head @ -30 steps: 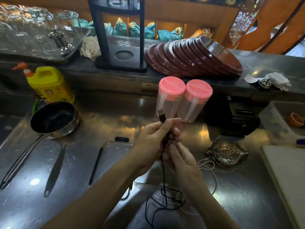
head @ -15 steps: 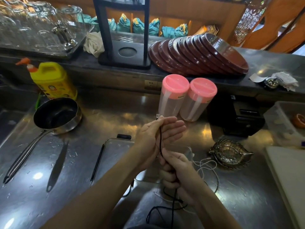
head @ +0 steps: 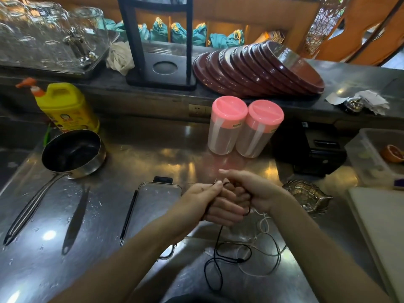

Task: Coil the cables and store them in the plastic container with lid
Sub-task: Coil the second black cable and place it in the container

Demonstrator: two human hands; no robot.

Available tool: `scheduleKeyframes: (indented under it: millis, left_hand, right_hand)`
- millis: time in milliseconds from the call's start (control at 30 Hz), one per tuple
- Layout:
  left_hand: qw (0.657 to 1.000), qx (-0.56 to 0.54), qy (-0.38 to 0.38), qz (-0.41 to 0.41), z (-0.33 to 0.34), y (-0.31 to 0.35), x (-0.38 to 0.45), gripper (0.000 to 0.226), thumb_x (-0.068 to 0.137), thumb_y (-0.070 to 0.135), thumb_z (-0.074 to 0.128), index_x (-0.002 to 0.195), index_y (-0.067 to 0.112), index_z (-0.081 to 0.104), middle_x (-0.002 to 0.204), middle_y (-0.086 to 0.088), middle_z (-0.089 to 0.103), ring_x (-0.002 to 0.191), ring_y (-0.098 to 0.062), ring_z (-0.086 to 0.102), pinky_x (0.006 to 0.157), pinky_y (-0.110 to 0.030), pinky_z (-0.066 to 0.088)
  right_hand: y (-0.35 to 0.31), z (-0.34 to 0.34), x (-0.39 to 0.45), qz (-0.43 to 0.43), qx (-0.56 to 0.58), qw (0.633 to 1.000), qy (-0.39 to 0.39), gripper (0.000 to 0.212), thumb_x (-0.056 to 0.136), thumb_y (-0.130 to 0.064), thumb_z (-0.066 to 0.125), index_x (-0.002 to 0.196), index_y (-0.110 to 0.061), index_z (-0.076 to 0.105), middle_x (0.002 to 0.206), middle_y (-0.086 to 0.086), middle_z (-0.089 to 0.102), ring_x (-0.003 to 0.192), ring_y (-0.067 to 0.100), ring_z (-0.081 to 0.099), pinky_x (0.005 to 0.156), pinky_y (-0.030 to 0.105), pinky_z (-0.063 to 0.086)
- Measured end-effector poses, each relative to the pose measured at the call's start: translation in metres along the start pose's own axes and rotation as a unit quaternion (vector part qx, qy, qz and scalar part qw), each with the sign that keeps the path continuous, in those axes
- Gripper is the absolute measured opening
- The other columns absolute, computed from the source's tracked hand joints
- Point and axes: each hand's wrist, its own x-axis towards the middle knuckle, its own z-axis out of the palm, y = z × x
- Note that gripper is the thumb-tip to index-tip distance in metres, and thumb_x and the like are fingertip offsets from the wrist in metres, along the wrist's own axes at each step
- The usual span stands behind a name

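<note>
Stainless-steel kitchen surface, wet in patches, with a raised ledge behind it carrying stacked brown plates and a tray of upturned glasses. At centre, the left hand and right hand meet just above the surface, both working the black cable. Left-hand fingers lie extended as a former, with cable crossing them and pinned near the thumb; right-hand fingers are curled narrowly around the strand, apparently leading it around the left hand. How many turns are wound cannot be told. Most of the black cable hangs below the hands and lies in loose loops on the surface, near a white cable that also lies loose and partly overlaps it.

Two plastic containers with pink lids stand touching each other beyond the hands, both closed. A saucepan and yellow bottle sit well apart to the left.

Judged step: early coiling of the black cable. Good practice here would be to keep the starting end pinned under the left thumb, feed slack with even light tension, lay turns beside one another, and lift the black loops clear of the white cable to avoid snagging.
</note>
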Motion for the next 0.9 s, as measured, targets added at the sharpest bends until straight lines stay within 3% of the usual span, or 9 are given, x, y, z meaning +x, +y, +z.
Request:
scheduleKeyframes:
  millis: [67, 200, 367, 500, 567, 633, 733, 800, 900]
  left_hand:
    - [0.997, 0.049, 0.051, 0.006, -0.005, -0.008, 0.004, 0.042, 0.108, 0.027, 0.038, 0.108, -0.003, 0.068, 0.098, -0.030, 0.074, 0.077, -0.032, 0.076, 0.069, -0.038, 0.063]
    - [0.988, 0.056, 0.143, 0.027, -0.013, -0.018, 0.015, 0.042, 0.108, 0.027, 0.040, 0.119, -0.007, 0.061, 0.102, -0.025, 0.075, 0.082, -0.026, 0.077, 0.074, -0.032, 0.063]
    - [0.965, -0.085, 0.244, 0.051, -0.021, -0.018, 0.025, 0.048, 0.106, 0.040, 0.043, 0.104, 0.000, 0.069, 0.094, -0.022, 0.077, 0.078, -0.027, 0.076, 0.069, -0.034, 0.064]
    - [0.969, -0.099, 0.211, 0.083, -0.015, -0.009, 0.026, 0.046, 0.105, 0.046, 0.040, 0.128, 0.014, 0.063, 0.103, -0.021, 0.067, 0.089, -0.036, 0.066, 0.068, -0.033, 0.060]
    - [0.973, -0.117, 0.183, 0.080, -0.009, -0.004, 0.026, 0.046, 0.105, 0.047, 0.038, 0.135, 0.019, 0.058, 0.108, -0.022, 0.075, 0.098, -0.035, 0.073, 0.074, -0.036, 0.064]
    - [0.971, -0.148, 0.160, 0.095, -0.006, 0.004, 0.026, 0.047, 0.105, 0.048, 0.036, 0.139, 0.020, 0.053, 0.105, -0.023, 0.076, 0.095, -0.030, 0.076, 0.071, -0.033, 0.064]
    - [0.973, -0.153, 0.139, 0.100, -0.004, 0.015, 0.024, 0.047, 0.106, 0.048, 0.034, 0.138, 0.022, 0.054, 0.089, -0.015, 0.078, 0.073, -0.018, 0.076, 0.060, -0.024, 0.059]
    - [0.977, -0.150, 0.128, 0.084, -0.003, 0.018, 0.021, 0.049, 0.104, 0.050, 0.036, 0.139, 0.021, 0.057, 0.069, -0.006, 0.072, 0.048, -0.005, 0.058, 0.046, -0.016, 0.046]
    - [0.976, -0.183, 0.089, 0.072, -0.005, 0.019, 0.017, 0.052, 0.103, 0.049, 0.041, 0.139, 0.015, 0.057, 0.055, -0.001, 0.058, 0.031, 0.000, 0.031, 0.033, -0.013, 0.024]
  right_hand:
    - [-0.020, 0.004, -0.005, 0.012, -0.065, 0.997, 0.040, 0.043, 0.100, -0.045, 0.056, 0.066, -0.018, 0.051, 0.049, -0.007, 0.030, 0.036, 0.005, 0.023, 0.036, 0.019, 0.016]
    - [-0.044, 0.025, -0.021, -0.062, -0.175, 0.977, 0.103, 0.036, 0.103, -0.034, 0.055, 0.072, -0.017, 0.062, 0.053, -0.005, 0.040, 0.041, 0.007, 0.032, 0.039, 0.020, 0.025]
    - [-0.035, 0.059, -0.041, -0.168, -0.156, 0.967, 0.112, 0.032, 0.108, -0.024, 0.047, 0.088, -0.009, 0.068, 0.050, -0.011, 0.044, 0.040, 0.002, 0.035, 0.039, 0.016, 0.027]
    - [-0.007, 0.078, -0.045, -0.198, -0.178, 0.958, 0.106, 0.025, 0.107, -0.014, 0.047, 0.098, 0.002, 0.065, 0.052, -0.012, 0.051, 0.042, -0.002, 0.041, 0.041, 0.011, 0.032]
    - [0.009, 0.081, -0.040, -0.207, -0.193, 0.952, 0.118, 0.027, 0.107, -0.019, 0.050, 0.093, -0.002, 0.066, 0.055, -0.009, 0.049, 0.045, 0.001, 0.040, 0.042, 0.013, 0.030]
    - [0.027, 0.080, -0.037, -0.195, -0.189, 0.954, 0.131, 0.034, 0.106, -0.032, 0.052, 0.083, -0.011, 0.067, 0.055, -0.007, 0.047, 0.045, 0.004, 0.038, 0.043, 0.017, 0.029]
    - [0.048, 0.076, -0.038, -0.159, -0.138, 0.968, 0.139, 0.046, 0.104, -0.041, 0.052, 0.070, -0.011, 0.060, 0.049, -0.006, 0.042, 0.040, 0.004, 0.032, 0.040, 0.015, 0.026]
    - [0.058, 0.071, -0.040, -0.132, -0.115, 0.977, 0.121, 0.051, 0.099, -0.049, 0.054, 0.060, -0.016, 0.050, 0.050, -0.003, 0.036, 0.041, 0.008, 0.027, 0.040, 0.020, 0.022]
    - [0.063, 0.050, -0.036, -0.084, -0.108, 0.985, 0.101, 0.052, 0.093, -0.052, 0.062, 0.051, -0.025, 0.047, 0.052, -0.001, 0.031, 0.043, 0.011, 0.025, 0.045, 0.028, 0.019]
